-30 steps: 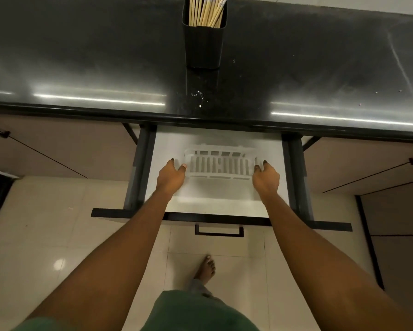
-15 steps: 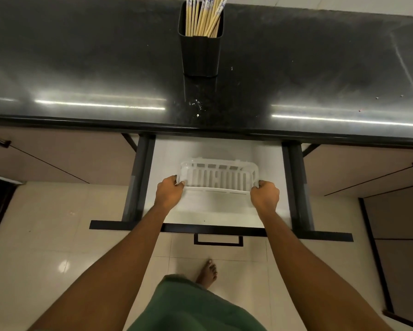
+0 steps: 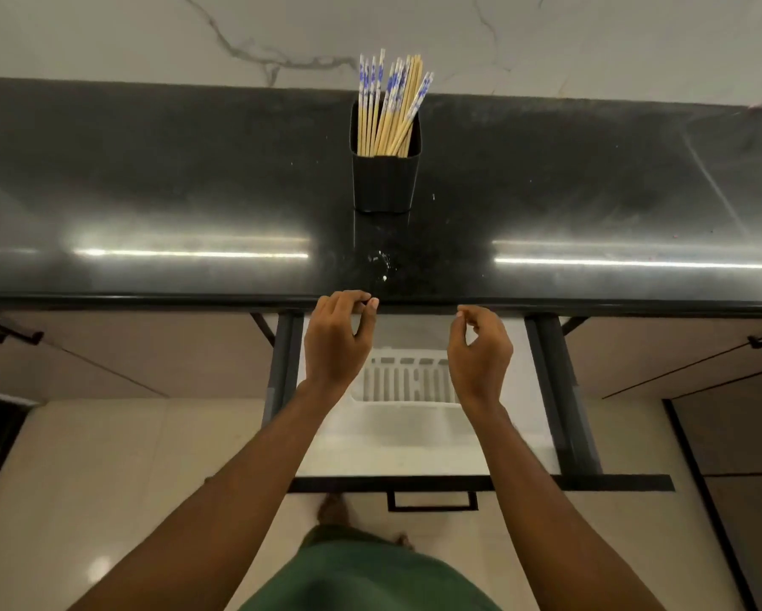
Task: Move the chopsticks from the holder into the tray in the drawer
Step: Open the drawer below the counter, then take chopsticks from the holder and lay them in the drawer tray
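So the chopsticks (image 3: 388,105) are all standing bunched in the black holder (image 3: 385,180), blue-patterned tops up, leaning a bit to the right; holder sits upright on the dark glossy worktop (image 3: 150,178), towards the back near the marble wall (image 3: 546,41); the white slotted tray (image 3: 407,385) is down in the open drawer (image 3: 418,443), lying flat on the white drawer floor, nothing in it; both hands are raised above the drawer near the worktop's front edge, neither touching the tray or the chopsticks; left hand (image 3: 337,337) has its fingers curled in loosely with the thumb tip close to them, holding nothing; right hand (image 3: 480,352) same deal, loosely curled and empty; drawer handle (image 3: 432,500) is at the front, and below that there's pale floor (image 3: 106,469) tile.
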